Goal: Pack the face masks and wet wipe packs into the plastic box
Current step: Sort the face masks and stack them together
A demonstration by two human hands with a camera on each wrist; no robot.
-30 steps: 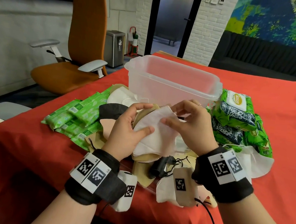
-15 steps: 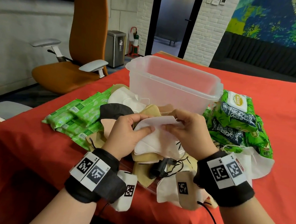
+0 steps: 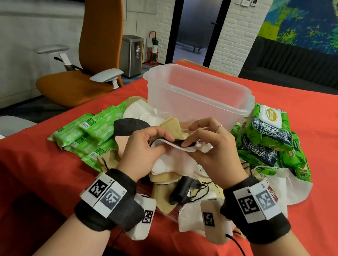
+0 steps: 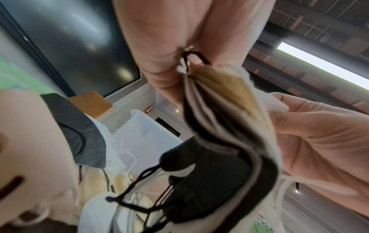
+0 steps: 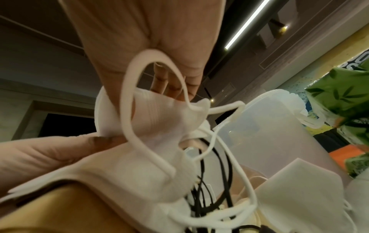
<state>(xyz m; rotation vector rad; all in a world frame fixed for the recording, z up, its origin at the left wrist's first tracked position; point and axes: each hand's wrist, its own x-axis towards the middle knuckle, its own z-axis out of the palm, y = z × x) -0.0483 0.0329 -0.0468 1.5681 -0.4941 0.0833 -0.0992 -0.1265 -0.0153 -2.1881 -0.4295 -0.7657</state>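
1. The red tablecloth (image 3: 321,123) carries everything; nothing on it looks packed yet.
2. The clear plastic box (image 3: 196,93) stands open in the middle, beyond the hands, and as far as its translucent walls let me judge it holds nothing.
3. Dark-green wet wipe packs (image 3: 266,142) are piled just right of the box; slim light-green wipe packs (image 3: 88,134) lie to its left. All are still outside the box.
4. A loose heap of face masks (image 3: 166,188), white, tan and black, sits on the cloth between the box and the person, ear loops tangled.
5. The left hand (image 3: 143,148) and right hand (image 3: 213,151) meet above that heap, each with thumb and fingers closed on one end of a stack of masks (image 3: 182,148). The left wrist view shows several layers edge-on: black, grey, tan, white.
6. My judgement: the task is barely begun. The masks are being gathered and squared; carrying them to the box, then every wipe pack, remains.
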